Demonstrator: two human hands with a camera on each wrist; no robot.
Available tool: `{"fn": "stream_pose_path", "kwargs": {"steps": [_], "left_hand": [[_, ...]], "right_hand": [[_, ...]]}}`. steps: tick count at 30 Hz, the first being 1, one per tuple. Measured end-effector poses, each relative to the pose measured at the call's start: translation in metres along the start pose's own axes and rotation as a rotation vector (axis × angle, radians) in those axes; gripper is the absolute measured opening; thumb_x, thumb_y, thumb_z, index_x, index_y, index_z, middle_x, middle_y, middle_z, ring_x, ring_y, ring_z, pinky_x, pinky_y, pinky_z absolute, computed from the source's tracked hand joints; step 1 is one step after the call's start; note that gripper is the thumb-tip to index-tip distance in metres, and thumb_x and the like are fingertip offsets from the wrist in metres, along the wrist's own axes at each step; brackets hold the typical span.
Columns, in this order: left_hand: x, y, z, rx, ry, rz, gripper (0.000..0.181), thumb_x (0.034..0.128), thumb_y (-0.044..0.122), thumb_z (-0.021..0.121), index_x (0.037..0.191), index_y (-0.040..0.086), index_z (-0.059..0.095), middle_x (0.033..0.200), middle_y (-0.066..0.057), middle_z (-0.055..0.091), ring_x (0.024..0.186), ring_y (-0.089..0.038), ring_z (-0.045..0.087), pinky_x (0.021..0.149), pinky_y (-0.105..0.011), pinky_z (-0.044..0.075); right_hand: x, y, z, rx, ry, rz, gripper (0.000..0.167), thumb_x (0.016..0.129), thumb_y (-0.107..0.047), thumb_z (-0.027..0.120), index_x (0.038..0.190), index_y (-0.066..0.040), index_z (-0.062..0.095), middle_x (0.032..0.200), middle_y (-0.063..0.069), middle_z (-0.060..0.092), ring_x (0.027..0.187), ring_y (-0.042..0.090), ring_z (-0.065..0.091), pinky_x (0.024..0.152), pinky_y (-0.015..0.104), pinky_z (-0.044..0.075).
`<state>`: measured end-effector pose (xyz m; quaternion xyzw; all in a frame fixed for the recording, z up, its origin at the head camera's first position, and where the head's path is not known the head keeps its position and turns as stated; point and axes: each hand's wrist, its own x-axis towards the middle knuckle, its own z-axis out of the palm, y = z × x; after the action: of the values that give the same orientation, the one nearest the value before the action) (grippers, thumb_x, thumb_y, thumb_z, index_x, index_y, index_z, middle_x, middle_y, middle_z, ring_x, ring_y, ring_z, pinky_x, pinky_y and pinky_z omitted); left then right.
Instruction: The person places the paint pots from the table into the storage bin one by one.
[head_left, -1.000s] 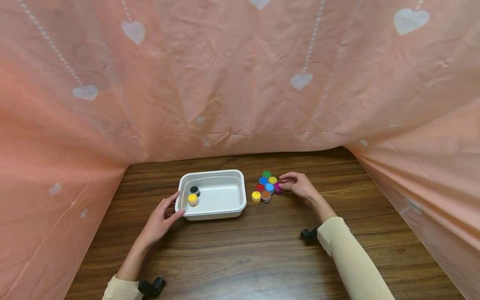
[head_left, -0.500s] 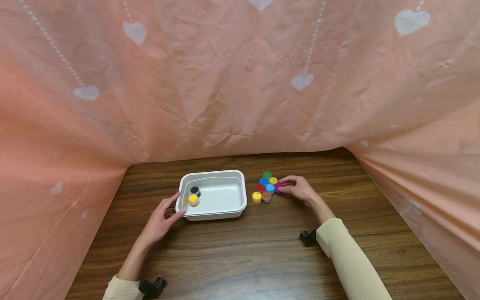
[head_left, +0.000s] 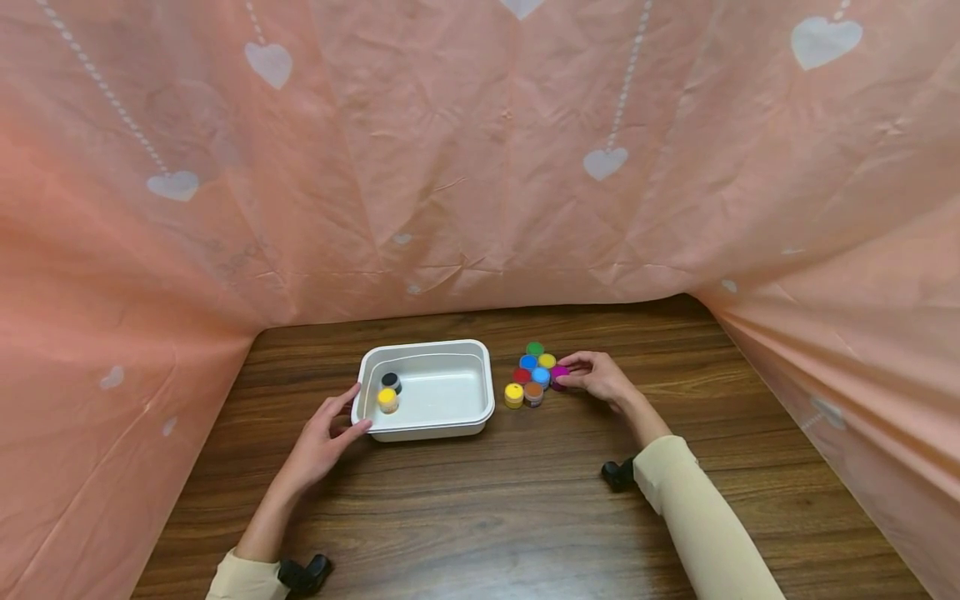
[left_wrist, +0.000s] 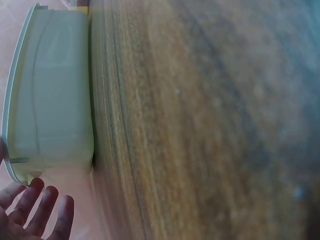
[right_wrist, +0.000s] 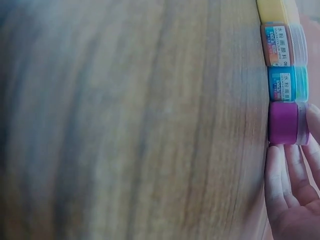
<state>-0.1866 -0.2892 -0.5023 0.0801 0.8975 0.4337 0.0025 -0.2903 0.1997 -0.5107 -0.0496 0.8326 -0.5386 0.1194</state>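
Note:
My left hand [head_left: 321, 443] rests at the left end of a white plastic tray [head_left: 422, 433], thumb on the front corner of its rim. In the left wrist view, the other fingers [left_wrist: 44, 210] lie loosely at the tray's end. Inside the tray are a black-lidded paint jar [head_left: 391, 381] and a yellow paint jar [head_left: 387, 400]. My right hand [head_left: 600, 379] pinches a purple paint jar [right_wrist: 283, 123] between thumb and fingers. That jar stands on the table at the right side of a cluster of jars, its far side partly hidden by fingers.
Beside the purple jar stand light blue [head_left: 540, 377], brown [head_left: 533, 393], yellow [head_left: 513, 395], red [head_left: 521, 377], blue [head_left: 528, 362] and green [head_left: 535, 349] paint jars, plus another yellow one [head_left: 547, 361]. A pink curtain [head_left: 480, 208] encloses the wooden table [head_left: 465, 517] at back and sides.
The right hand's thumb has come in against the purple jar, which was less covered a second ago. Left hand and tray stay put.

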Motion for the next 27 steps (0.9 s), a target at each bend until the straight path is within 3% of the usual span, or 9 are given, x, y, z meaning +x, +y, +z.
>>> {"fn": "stream_pose_path", "kwargs": {"steps": [4,11,18,24,27], "left_hand": [[0.000,0.001,0.000,0.003,0.007,0.007,0.069,0.0993,0.032,0.071,0.160,0.018,0.042,0.135,-0.015,0.056,0.126,-0.032,0.057,0.100,-0.050,0.056],[0.001,-0.001,0.000,-0.010,0.014,0.032,0.067,0.0996,0.031,0.071,0.158,0.016,0.044,0.134,-0.017,0.057,0.125,-0.033,0.057,0.099,-0.052,0.056],[0.000,-0.002,0.001,-0.009,0.003,0.008,0.069,0.0995,0.033,0.071,0.160,0.018,0.042,0.135,-0.016,0.056,0.127,-0.034,0.056,0.101,-0.052,0.056],[0.000,-0.001,0.001,-0.001,0.006,0.017,0.069,0.0999,0.033,0.071,0.160,0.016,0.041,0.135,-0.016,0.056,0.128,-0.034,0.056,0.101,-0.050,0.056],[0.000,-0.001,0.001,0.000,0.015,0.031,0.068,0.0994,0.030,0.072,0.159,0.015,0.042,0.133,-0.016,0.057,0.127,-0.034,0.057,0.099,-0.049,0.057]], "right_hand": [[0.000,0.001,0.000,0.018,0.002,-0.006,0.042,0.096,-0.014,0.076,0.130,0.007,0.065,0.124,0.027,0.069,0.096,0.013,0.070,0.085,0.028,0.059],[-0.002,-0.003,-0.002,0.023,0.019,-0.005,0.040,0.096,-0.014,0.075,0.129,0.007,0.066,0.123,0.026,0.070,0.095,0.011,0.070,0.084,0.024,0.058],[-0.004,-0.009,-0.009,0.026,0.025,-0.009,0.042,0.097,-0.017,0.075,0.131,0.004,0.065,0.126,0.025,0.069,0.103,0.016,0.072,0.097,0.041,0.058],[-0.007,-0.022,-0.013,0.012,0.047,-0.037,0.042,0.096,-0.021,0.076,0.131,0.000,0.067,0.130,0.023,0.068,0.112,0.025,0.071,0.094,0.033,0.059],[-0.008,-0.029,-0.012,0.015,0.051,-0.047,0.042,0.096,-0.023,0.077,0.131,-0.002,0.068,0.131,0.021,0.067,0.115,0.027,0.070,0.096,0.034,0.059]]}}
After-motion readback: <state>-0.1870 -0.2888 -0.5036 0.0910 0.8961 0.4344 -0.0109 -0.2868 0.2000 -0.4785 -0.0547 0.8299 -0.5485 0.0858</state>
